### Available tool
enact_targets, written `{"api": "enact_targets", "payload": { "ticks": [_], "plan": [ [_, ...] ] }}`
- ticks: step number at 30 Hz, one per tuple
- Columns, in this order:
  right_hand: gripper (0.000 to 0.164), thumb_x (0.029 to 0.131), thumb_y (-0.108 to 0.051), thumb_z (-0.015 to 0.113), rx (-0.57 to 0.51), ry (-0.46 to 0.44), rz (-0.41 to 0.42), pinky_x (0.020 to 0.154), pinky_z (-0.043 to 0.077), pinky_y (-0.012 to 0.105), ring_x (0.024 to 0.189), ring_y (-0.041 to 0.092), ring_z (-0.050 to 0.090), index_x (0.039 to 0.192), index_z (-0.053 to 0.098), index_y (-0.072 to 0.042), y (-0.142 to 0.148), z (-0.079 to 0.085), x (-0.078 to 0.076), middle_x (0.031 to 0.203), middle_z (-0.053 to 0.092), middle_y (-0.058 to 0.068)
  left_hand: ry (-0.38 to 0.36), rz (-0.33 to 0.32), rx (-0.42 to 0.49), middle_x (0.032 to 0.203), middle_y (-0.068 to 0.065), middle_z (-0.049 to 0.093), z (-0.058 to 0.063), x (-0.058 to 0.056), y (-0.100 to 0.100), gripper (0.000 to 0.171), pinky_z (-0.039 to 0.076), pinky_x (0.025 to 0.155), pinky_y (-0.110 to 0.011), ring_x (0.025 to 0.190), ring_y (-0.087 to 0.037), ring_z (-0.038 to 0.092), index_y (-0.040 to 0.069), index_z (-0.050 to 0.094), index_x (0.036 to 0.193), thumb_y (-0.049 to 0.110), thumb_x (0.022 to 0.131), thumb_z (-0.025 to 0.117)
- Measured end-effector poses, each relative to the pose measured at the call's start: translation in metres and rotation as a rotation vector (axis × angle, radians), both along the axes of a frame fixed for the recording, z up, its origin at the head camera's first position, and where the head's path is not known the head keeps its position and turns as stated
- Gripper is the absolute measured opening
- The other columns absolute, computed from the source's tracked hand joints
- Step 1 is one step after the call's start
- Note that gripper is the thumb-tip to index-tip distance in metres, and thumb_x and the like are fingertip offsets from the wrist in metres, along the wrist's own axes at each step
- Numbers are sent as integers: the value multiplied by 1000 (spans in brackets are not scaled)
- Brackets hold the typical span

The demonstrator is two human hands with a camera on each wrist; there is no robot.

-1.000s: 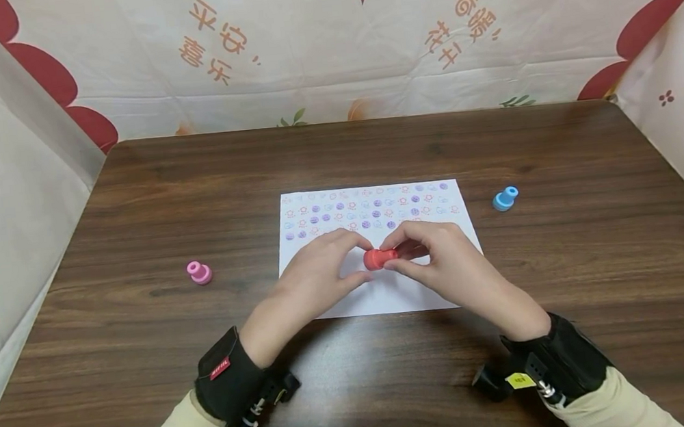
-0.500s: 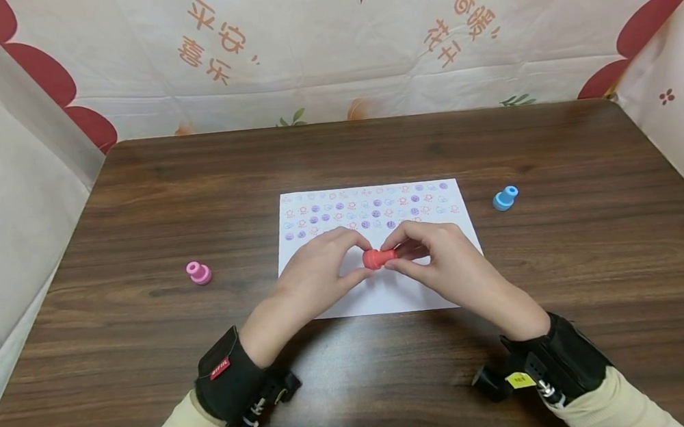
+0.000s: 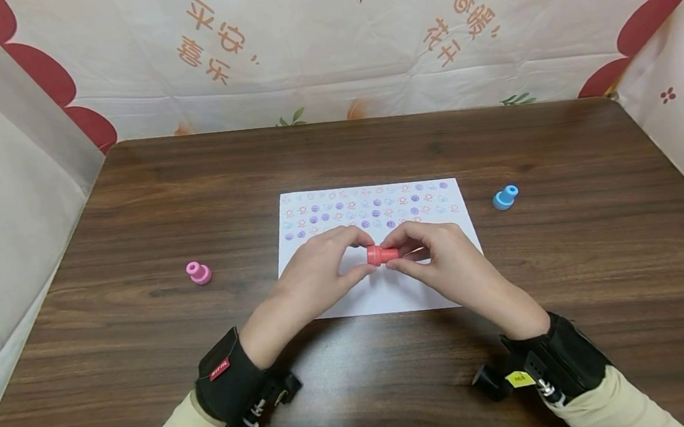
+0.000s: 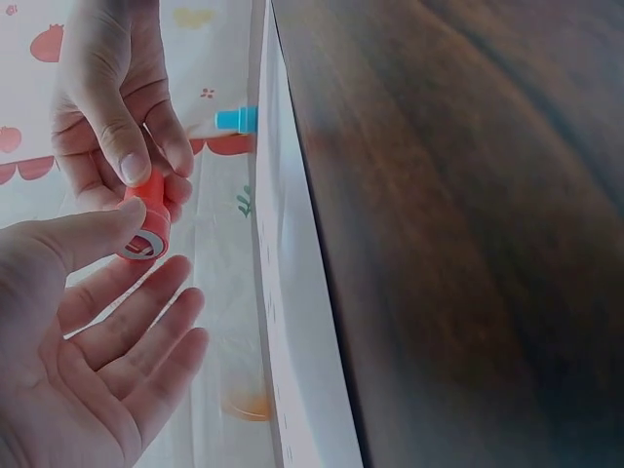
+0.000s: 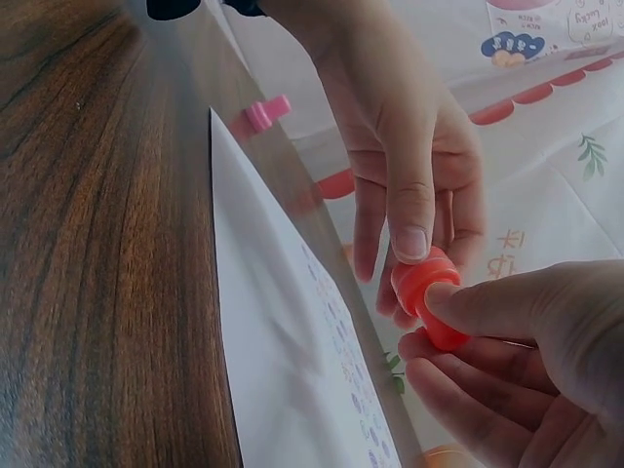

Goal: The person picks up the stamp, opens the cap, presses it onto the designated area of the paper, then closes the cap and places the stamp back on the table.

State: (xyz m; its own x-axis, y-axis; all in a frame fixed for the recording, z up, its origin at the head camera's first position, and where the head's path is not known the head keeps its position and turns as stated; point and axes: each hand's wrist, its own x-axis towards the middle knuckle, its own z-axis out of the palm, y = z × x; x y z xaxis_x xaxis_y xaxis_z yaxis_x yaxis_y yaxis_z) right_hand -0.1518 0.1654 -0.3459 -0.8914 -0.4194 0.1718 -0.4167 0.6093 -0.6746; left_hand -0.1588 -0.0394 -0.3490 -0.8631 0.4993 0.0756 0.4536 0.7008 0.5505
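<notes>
Red stamp (image 3: 381, 256) is held sideways above the paper (image 3: 387, 295), and I read the left hand (image 3: 321, 263) as pinching its broad end between thumb and forefinger while the right hand (image 3: 445, 252) grips the narrow end. If I eased both grips together, I think it could drop and mark the sheet; a left fingertip slipping across the uncovered round face might pick up ink.

A red stepped cylinder (image 3: 382, 255), pink stepped cylinder (image 3: 199, 273) and blue stepped cylinder (image 3: 505, 198) have plain-coloured bodies. The white rectangular paper sheet (image 3: 387, 296) carries rows of small purple, red and pale-blue motifs. Brown wood-grain worktop (image 3: 383, 388), darker streaks. White fabric backdrop (image 3: 313, 37): red scallops, orange characters, green leaves.
</notes>
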Motion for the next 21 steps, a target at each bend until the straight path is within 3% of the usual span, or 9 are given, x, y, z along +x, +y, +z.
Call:
{"api": "enact_targets", "payload": {
  "ticks": [9,21],
  "plan": [
    [20,78,-7,78,-15,5,-14,71,63,42,78,13,67,97,71,-9,0,1,0,89,74,4,48,-7,91,103,4,71,1,0,0,24,56,86,-34,98,-12,63,19,64,105,25,84,73],
    [21,77,-4,78,-36,15,-40,70,63,42,76,13,66,97,72,-8,1,4,1,89,74,5,60,21,89,102,4,73,7,0,2,23,57,83,-32,96,-10,65,19,66,104,27,84,74]
  ]
}}
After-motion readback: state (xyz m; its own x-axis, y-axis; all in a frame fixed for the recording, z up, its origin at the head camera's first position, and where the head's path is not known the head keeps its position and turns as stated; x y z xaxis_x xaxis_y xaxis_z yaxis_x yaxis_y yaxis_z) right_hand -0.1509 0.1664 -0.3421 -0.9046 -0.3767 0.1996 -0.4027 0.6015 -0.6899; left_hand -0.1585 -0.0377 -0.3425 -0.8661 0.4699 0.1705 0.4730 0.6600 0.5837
